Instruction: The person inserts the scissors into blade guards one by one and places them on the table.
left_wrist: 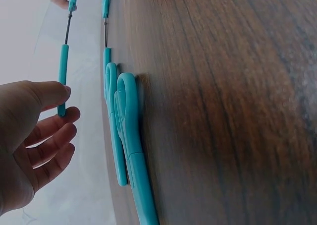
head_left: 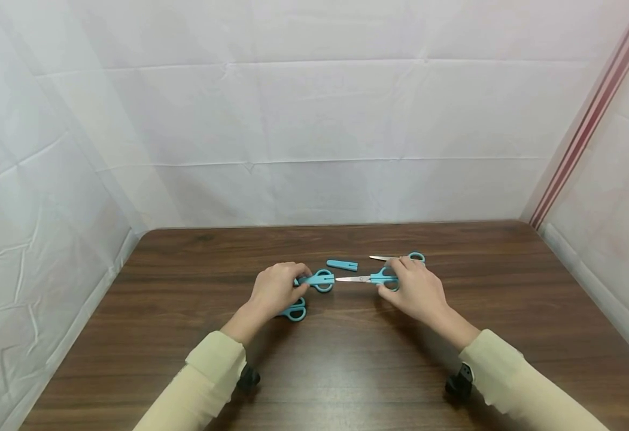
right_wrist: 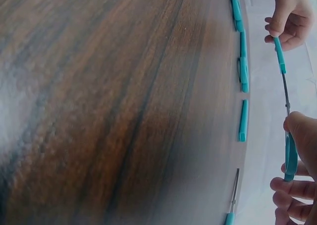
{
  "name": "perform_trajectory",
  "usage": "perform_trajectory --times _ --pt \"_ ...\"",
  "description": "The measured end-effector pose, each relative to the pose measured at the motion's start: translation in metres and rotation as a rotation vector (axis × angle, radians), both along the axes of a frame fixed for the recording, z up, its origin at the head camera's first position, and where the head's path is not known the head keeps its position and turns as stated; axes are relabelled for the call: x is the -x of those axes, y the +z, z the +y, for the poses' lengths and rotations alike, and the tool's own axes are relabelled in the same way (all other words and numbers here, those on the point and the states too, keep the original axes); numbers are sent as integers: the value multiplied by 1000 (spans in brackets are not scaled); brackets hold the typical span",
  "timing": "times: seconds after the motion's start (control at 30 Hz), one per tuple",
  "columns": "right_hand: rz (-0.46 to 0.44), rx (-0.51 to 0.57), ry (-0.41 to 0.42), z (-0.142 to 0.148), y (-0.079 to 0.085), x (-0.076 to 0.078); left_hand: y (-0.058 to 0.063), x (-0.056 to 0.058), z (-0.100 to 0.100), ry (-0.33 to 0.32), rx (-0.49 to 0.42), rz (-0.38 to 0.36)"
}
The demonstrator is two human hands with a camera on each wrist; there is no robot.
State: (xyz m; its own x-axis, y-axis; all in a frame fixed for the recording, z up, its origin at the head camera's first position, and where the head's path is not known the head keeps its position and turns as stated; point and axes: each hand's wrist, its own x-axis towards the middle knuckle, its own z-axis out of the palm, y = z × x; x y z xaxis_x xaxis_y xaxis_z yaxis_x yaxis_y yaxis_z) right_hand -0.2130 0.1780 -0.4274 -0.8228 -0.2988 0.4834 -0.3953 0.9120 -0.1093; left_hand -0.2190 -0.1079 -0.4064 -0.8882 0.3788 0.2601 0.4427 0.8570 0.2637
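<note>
Above the table, my left hand (head_left: 277,288) pinches a teal blade cover (left_wrist: 63,76) between thumb and index finger, the other fingers loosely bent. My right hand (head_left: 413,288) holds a pair of teal-handled scissors by the handle (right_wrist: 290,158), blades pointing left. Their closed metal blades (head_left: 354,279) line up with the cover, the tip right at its open end. Beneath the left hand lie two pairs of covered scissors, one nearer (head_left: 295,311) and one farther (head_left: 323,287), partly hidden.
A loose teal cover (head_left: 342,264) lies on the brown wooden table (head_left: 325,371) beyond the hands. Uncovered scissors (head_left: 416,256) rest behind the right hand, blades leftward. White sheeting (head_left: 314,120) hangs behind the table and along both sides.
</note>
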Motion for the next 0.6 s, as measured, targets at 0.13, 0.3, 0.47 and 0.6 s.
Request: perform_trajectory --times 0.13,0.3,0.47,0.6 --pt "7 1 3 0 -1 0 0 0 1 -12 -7 1" --pt "10 2 8 0 -2 1 -1 0 2 -24 -4 8" --pt "-1 1 12 -2 -2 0 -1 -1 2 -27 -15 14" --pt "-1 3 18 -5 -2 -1 -1 -2 2 -30 -20 17"
